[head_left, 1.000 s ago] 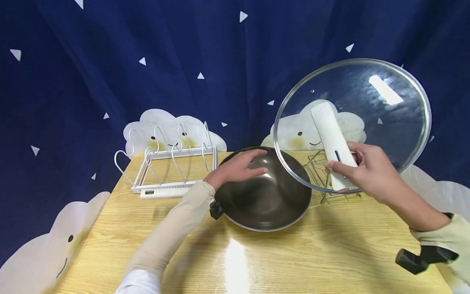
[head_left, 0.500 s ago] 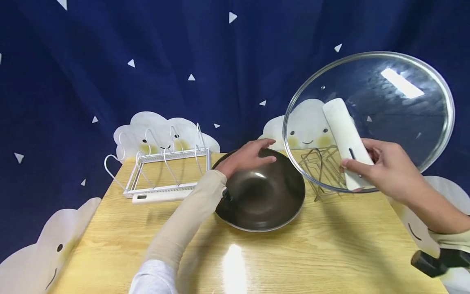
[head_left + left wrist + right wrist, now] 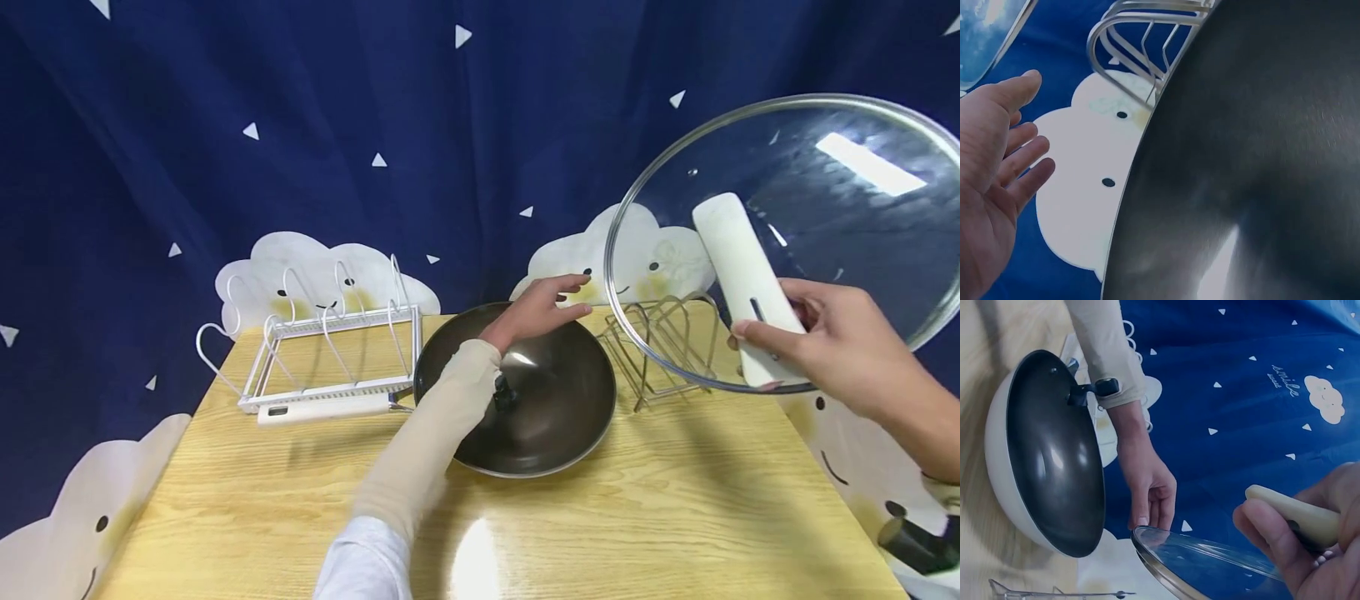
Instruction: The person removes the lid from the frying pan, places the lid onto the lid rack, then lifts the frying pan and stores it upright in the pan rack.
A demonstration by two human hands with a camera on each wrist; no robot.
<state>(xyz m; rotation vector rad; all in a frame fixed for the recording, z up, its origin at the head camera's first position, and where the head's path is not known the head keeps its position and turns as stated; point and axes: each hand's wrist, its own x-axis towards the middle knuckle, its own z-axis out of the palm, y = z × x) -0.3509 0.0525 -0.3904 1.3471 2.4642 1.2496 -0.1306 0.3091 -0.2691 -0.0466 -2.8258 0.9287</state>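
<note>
My right hand [image 3: 840, 342] grips the white handle [image 3: 742, 275] of a large glass lid [image 3: 855, 221], raised and tilted at the right of the head view. A dark wok [image 3: 555, 408] with a white handle [image 3: 322, 409] stands on the table. Over the wok's far side reaches my left hand [image 3: 543, 308], fingers loosely bent and holding nothing. The left wrist view shows that palm [image 3: 985, 169] apart from the wok's rim. In the right wrist view, the left fingertips overlap the lid's near edge [image 3: 1160, 569].
Left of the wok stands a white rack [image 3: 330, 386] with upright loops, the wok's handle along its front. A metal wire rack [image 3: 660, 354] stands right of the wok, partly behind the lid. A blue curtain [image 3: 322, 75] with cloud prints hangs behind the wooden table [image 3: 600, 533].
My left hand has moved right across the wok, toward the lid. The right hand and lid have shifted right and slightly up in view, while the head view itself has turned somewhat.
</note>
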